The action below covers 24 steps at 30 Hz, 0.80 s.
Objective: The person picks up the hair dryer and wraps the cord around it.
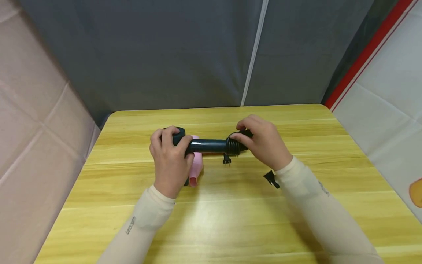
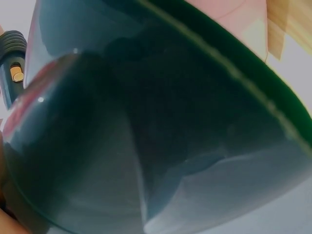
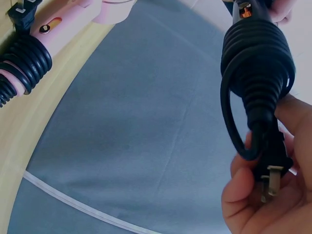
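Note:
My left hand (image 1: 171, 157) grips a dark, glossy hair dryer (image 1: 209, 146) around its head, with the handle pointing right. The dryer's shell (image 2: 87, 146) fills most of the left wrist view. Its black power cord (image 3: 258, 53) is wound in tight coils round the handle's end. Fingers and thumb of my right hand (image 1: 263, 139) hold the cord's plug (image 3: 273, 165) just past the coils, metal prongs showing. A pink hair dryer (image 1: 196, 165) lies on the table below the dark one, partly covered by it and my left hand.
The pink dryer's cord is coiled on its handle too, its black plug (image 1: 226, 160) sticking out toward me. A small black piece (image 1: 271, 179) lies on the wooden table (image 1: 211, 227) by my right wrist. A grey curtain (image 1: 171, 55) hangs behind the far edge.

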Each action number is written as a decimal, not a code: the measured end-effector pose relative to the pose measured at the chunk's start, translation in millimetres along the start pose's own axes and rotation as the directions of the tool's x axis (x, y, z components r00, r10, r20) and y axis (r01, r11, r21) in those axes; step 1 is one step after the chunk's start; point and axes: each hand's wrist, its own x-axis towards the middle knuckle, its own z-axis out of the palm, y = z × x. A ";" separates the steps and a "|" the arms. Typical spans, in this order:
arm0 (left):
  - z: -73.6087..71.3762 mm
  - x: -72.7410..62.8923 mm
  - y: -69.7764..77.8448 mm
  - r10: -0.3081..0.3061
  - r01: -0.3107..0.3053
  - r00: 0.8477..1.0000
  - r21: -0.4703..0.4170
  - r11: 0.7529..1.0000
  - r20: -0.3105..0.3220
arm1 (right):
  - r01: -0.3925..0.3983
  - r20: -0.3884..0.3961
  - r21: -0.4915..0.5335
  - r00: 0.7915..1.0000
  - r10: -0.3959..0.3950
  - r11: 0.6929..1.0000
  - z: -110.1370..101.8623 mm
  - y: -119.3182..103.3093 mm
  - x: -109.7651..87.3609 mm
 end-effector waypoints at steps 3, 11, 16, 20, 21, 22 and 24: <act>0.1 -0.6 0.5 0.009 -0.009 1.000 -0.003 1.000 -0.001 | -0.019 0.034 0.004 0.999 0.019 1.000 -1.1 2.4 1.3; 0.5 -1.1 2.1 0.007 -0.006 1.000 -0.072 0.997 0.007 | -0.069 0.105 0.056 0.992 0.063 0.996 -3.3 10.4 3.5; -0.6 -1.0 4.3 0.000 0.003 1.000 -0.103 0.995 0.031 | -0.119 0.195 0.107 0.976 0.097 0.987 -6.9 16.4 3.9; -2.6 -0.4 5.8 0.001 0.003 0.999 -0.114 0.993 0.038 | -0.182 0.302 0.168 0.945 0.126 0.969 -10.7 22.5 5.7; -3.2 0.0 6.2 0.003 0.002 0.999 -0.117 0.993 0.039 | -0.204 0.328 0.186 0.935 0.135 0.961 -11.5 24.5 6.5; -3.7 0.3 6.5 0.004 0.001 0.999 -0.120 0.993 0.039 | -0.225 0.353 0.205 0.925 0.143 0.953 -12.1 26.4 7.3; -5.0 0.6 7.3 0.005 0.000 0.999 -0.126 0.992 0.042 | -0.269 0.399 0.252 0.904 0.154 0.930 -12.3 30.5 8.7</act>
